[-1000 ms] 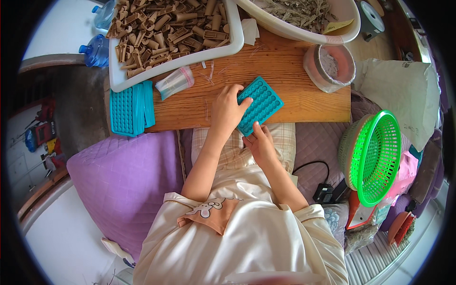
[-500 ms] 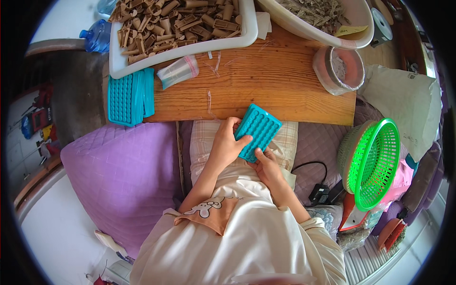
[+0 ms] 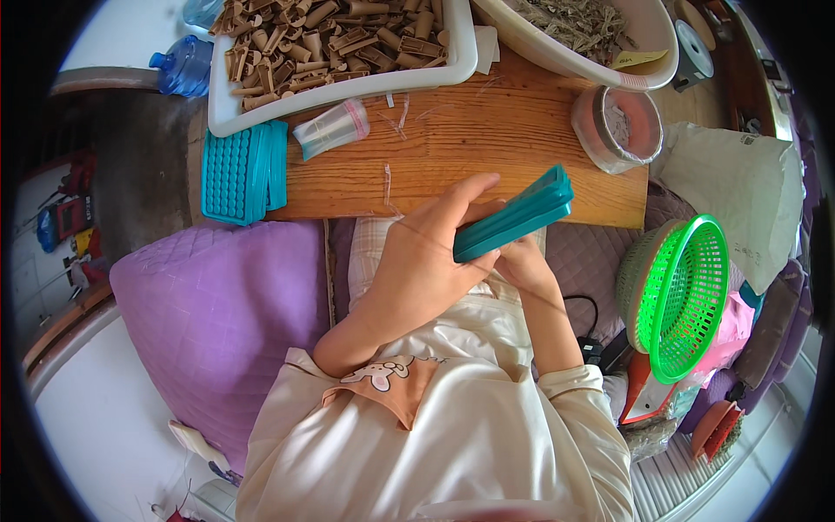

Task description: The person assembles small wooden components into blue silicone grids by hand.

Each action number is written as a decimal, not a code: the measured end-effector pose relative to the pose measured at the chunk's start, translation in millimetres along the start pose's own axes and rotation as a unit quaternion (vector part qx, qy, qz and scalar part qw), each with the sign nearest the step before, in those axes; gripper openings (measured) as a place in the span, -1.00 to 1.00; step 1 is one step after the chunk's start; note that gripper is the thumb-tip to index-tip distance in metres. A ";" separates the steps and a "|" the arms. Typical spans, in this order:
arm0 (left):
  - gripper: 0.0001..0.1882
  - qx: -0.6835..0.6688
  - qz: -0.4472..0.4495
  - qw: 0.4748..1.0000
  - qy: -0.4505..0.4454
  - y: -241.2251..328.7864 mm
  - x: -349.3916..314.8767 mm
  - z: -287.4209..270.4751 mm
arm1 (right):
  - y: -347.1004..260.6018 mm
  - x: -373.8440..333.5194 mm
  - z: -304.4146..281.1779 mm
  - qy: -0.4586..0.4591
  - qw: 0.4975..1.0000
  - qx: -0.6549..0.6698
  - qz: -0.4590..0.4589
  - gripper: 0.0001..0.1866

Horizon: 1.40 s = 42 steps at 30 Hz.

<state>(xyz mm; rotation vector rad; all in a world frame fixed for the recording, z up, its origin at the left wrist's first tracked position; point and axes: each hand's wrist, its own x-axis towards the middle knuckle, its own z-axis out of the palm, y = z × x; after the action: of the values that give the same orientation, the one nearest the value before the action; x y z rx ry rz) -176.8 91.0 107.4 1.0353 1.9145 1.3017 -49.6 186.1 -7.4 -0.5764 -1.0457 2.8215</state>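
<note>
I inspect the scene remotely through the head camera and read bearings from the middle of the view.

Item one, the hands. The left hand (image 3: 430, 252) lies near the centre and is closed on the near end of the teal trays (image 3: 517, 217), its back facing me. The trays sit at 2 o'clock, raised edge-on and stacked together; more than one layer shows along the side. They slant, the far end pointing up toward 2 o'clock. The right hand (image 3: 524, 263) is at 3 o'clock, just beside and below the trays. Its fingers are partly hidden, so I cannot tell whether they grip.

Item two, the wooden table (image 3: 496, 148). At 10 o'clock, another pile of teal trays (image 3: 239, 178) rests on its left end. At 11 o'clock lies a clear packet (image 3: 330, 129), near a white tub (image 3: 348, 92) filled with brown pieces (image 3: 339, 43). At 1 o'clock stands a white basin (image 3: 557, 63) of dried plant matter (image 3: 587, 30). At 2 o'clock, well beyond the trays, is a pink container (image 3: 642, 130) with pale bits inside.

Item three, the surroundings. A green basket (image 3: 696, 296) leans on its side at 3 o'clock. Purple quilted fabric (image 3: 222, 322) spreads between 8 and 9 o'clock.
</note>
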 end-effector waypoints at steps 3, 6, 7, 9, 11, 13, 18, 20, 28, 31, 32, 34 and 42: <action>-0.34 0.029 0.017 0.999 0.014 1.8 1.9 -6.1 | -10.8 8.4 16.8 -0.030 0.999 0.007 -0.030 -0.47; -0.34 0.036 0.013 0.999 0.027 2.9 2.2 -7.3 | -11.1 10.2 19.9 -0.013 1.000 0.000 -0.003 -0.46; -0.35 0.043 0.023 0.998 0.035 2.9 1.8 -7.9 | -11.3 11.2 21.8 -0.009 1.000 -0.010 -0.007 -0.47; -0.35 0.046 0.025 0.998 0.037 3.2 1.3 -8.8 | -11.0 12.7 22.6 -0.006 1.000 -0.020 -0.011 -0.47; -0.35 0.047 0.028 0.998 0.039 1.8 1.5 -8.8 | -10.0 14.8 20.3 -0.016 0.999 -0.033 -0.001 -0.48; -0.34 0.067 0.041 0.996 0.037 0.9 2.1 -8.2 | -6.6 20.3 16.9 -0.015 0.999 -0.026 -0.012 -0.52; -0.47 0.237 0.154 0.959 0.023 0.6 -3.2 3.4 | -1.4 32.6 1.4 0.106 0.973 -0.181 -0.092 -0.60; -0.54 0.312 0.194 0.930 0.001 -12.0 -4.8 15.6 | -18.6 31.7 -17.8 0.093 0.986 -0.131 -0.045 -0.61; -0.74 0.440 0.365 0.819 0.049 -105.6 21.4 35.1 | -58.2 66.6 -65.5 0.023 0.989 -0.122 0.079 -0.71; -0.77 0.438 0.368 0.820 0.000 -115.1 40.6 27.4 | -59.4 70.5 -60.8 0.214 0.975 -0.054 0.018 -0.76; -0.77 0.437 0.367 0.821 0.000 -119.9 46.3 24.5 | -55.6 70.9 -58.7 0.215 0.975 -0.054 0.020 -0.76; -0.71 0.405 0.353 0.842 -0.055 -127.5 54.6 21.3 | -46.2 72.7 -52.6 0.320 0.938 -0.105 -0.080 -0.73; -0.30 0.284 0.159 0.939 -0.113 -104.2 70.8 12.3 | -73.6 48.0 -11.7 0.365 0.879 -0.241 -0.191 -0.65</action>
<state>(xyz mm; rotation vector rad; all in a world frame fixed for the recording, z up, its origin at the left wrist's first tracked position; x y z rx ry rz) -231.6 134.7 2.0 1.7591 2.0425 0.7343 -93.9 259.1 16.4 -1.1879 -1.4502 1.7346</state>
